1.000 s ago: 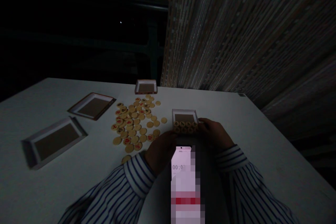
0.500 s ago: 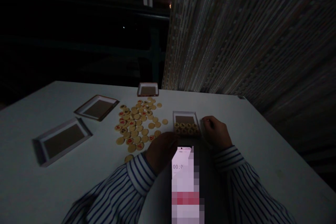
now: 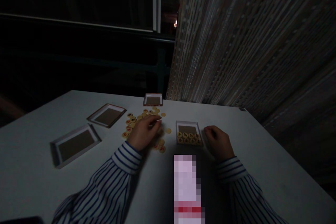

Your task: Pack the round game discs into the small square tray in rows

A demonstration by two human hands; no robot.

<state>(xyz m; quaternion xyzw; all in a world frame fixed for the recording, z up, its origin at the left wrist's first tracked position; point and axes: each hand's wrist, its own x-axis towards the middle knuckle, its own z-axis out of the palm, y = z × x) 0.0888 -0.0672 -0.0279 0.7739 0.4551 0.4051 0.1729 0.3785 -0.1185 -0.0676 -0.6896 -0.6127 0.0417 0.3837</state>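
My left hand [image 3: 145, 131] hovers over a loose heap of round wooden Chinese chess pieces [image 3: 162, 149], fingers reaching forward and thumb apart. No piece shows in it, and the hand hides much of the heap. Red or dark characters mark some pieces; others show plain faces. To the right stands a shallow box [image 3: 189, 124] with two rows of dark-marked pieces [image 3: 185, 135] along its near side. Just beyond its right edge rests my right hand [image 3: 219, 141], curled into a loose fist. What its fingers may hold is hidden.
A lit phone [image 3: 186, 178], partly pixelated, lies in front of the box. Two shallow trays, a white-rimmed one [image 3: 56, 161] and a brown-edged one [image 3: 90, 119], sit left on the white table [image 3: 262, 154]. A small tray [image 3: 153, 104] stands at the back, near a string curtain [image 3: 223, 42].
My left hand has moved from beside the box, left and away from me, over the heap of pieces. My right hand stays by the box. The camera view has tilted up slightly.
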